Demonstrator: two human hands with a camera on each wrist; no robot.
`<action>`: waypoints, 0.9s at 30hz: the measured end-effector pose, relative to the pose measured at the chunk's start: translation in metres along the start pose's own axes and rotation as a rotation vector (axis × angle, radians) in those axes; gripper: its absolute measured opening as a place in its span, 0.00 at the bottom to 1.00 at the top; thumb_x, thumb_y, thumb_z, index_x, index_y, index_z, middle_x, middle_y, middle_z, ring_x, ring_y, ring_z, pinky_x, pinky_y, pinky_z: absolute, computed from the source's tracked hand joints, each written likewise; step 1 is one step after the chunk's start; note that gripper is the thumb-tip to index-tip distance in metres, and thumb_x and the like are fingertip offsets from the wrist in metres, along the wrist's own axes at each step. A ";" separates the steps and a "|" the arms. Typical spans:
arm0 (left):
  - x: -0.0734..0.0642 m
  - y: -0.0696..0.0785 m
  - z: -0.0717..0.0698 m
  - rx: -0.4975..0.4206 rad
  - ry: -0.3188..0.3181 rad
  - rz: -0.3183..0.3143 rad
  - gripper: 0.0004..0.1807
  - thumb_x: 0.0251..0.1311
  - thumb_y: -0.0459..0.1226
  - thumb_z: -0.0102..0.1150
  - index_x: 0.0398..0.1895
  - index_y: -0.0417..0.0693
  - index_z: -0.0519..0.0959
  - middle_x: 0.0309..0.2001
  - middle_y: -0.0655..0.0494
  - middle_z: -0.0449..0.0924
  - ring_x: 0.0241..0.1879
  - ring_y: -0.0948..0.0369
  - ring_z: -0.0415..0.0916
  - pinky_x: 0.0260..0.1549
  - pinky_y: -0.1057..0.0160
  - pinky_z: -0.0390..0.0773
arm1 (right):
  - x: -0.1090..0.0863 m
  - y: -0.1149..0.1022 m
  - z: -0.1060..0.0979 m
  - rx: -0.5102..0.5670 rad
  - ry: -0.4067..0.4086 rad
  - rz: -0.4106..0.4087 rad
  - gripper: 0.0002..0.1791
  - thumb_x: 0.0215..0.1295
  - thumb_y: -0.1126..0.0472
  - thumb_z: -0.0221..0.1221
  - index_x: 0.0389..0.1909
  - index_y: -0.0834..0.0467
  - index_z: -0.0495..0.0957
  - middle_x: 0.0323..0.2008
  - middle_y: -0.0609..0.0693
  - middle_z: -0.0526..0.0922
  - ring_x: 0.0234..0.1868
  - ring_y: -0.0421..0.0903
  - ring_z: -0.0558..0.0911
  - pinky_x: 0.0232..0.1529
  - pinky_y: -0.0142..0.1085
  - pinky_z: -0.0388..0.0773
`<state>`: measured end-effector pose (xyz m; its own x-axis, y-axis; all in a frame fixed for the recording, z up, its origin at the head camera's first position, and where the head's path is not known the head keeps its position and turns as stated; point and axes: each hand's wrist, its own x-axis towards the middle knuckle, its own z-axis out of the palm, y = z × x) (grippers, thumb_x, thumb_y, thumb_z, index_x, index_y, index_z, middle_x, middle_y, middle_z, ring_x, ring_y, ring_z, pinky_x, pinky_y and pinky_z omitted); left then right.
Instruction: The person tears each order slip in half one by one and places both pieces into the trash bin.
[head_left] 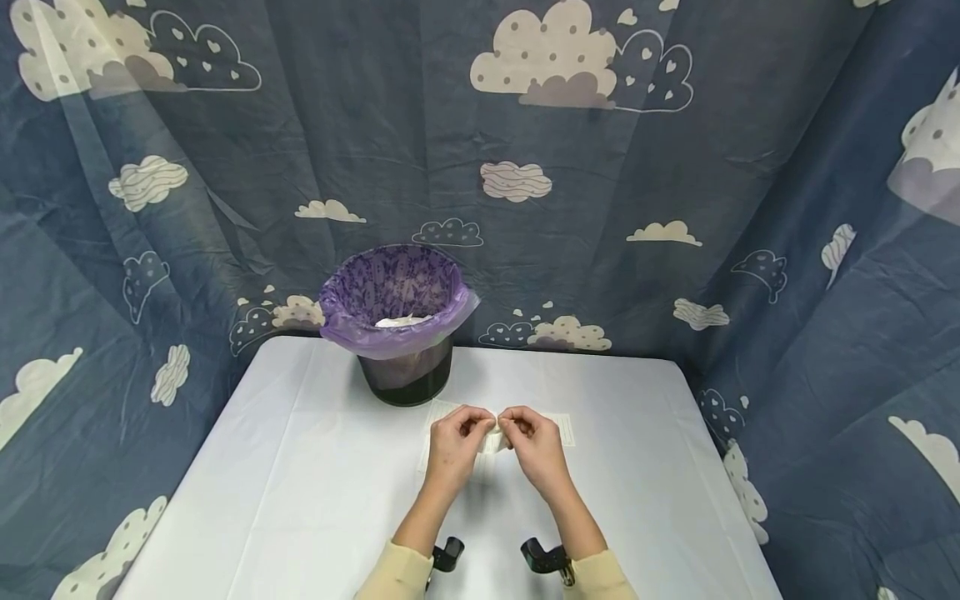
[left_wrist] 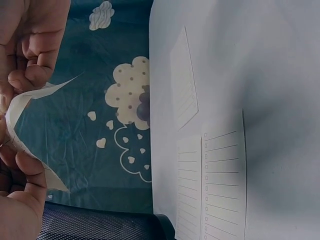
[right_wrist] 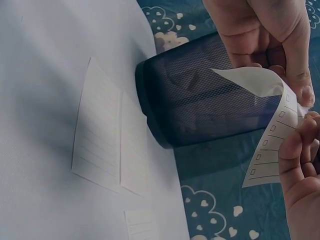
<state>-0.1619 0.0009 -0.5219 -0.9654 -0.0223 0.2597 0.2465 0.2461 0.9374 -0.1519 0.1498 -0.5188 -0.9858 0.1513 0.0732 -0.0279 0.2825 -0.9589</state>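
Observation:
Both hands come together above the middle of the white table. My left hand and my right hand pinch one small sheet of paper between thumbs and fingers, with the fingertips close together at its upper edge. In the right wrist view, the lined paper has a column of small checkboxes, and its end near the left hand curls over. The left wrist view shows the paper bent between the two hands.
Lined checkbox sheets lie on the table below the hands, and another sheet lies to the right. A mesh bin with a purple bag stands at the back left, holding white paper. Cloud-patterned curtains surround the table.

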 end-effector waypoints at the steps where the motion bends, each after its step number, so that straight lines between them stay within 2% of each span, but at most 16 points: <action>1: 0.000 0.000 0.000 -0.003 0.003 0.004 0.03 0.63 0.37 0.74 0.34 0.47 0.89 0.32 0.55 0.90 0.28 0.69 0.74 0.28 0.72 0.75 | 0.000 0.000 0.000 0.001 0.001 0.002 0.04 0.73 0.66 0.64 0.39 0.63 0.85 0.27 0.49 0.82 0.27 0.39 0.76 0.26 0.27 0.74; 10: 0.003 0.000 -0.001 -0.012 0.009 0.022 0.03 0.62 0.36 0.75 0.33 0.47 0.89 0.32 0.54 0.90 0.28 0.69 0.75 0.29 0.73 0.76 | 0.002 -0.002 -0.001 0.003 0.018 0.017 0.04 0.73 0.66 0.65 0.40 0.63 0.85 0.27 0.54 0.82 0.27 0.39 0.75 0.26 0.27 0.74; 27: 0.001 -0.001 -0.006 -0.018 0.021 0.019 0.03 0.63 0.36 0.74 0.34 0.47 0.90 0.33 0.54 0.90 0.28 0.68 0.75 0.29 0.73 0.74 | 0.005 0.003 -0.006 0.003 0.060 0.025 0.03 0.72 0.68 0.65 0.39 0.64 0.85 0.27 0.52 0.82 0.27 0.39 0.76 0.27 0.26 0.75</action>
<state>-0.1623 -0.0054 -0.5209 -0.9587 -0.0378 0.2820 0.2664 0.2292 0.9362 -0.1559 0.1567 -0.5196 -0.9745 0.2145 0.0656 -0.0042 0.2749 -0.9615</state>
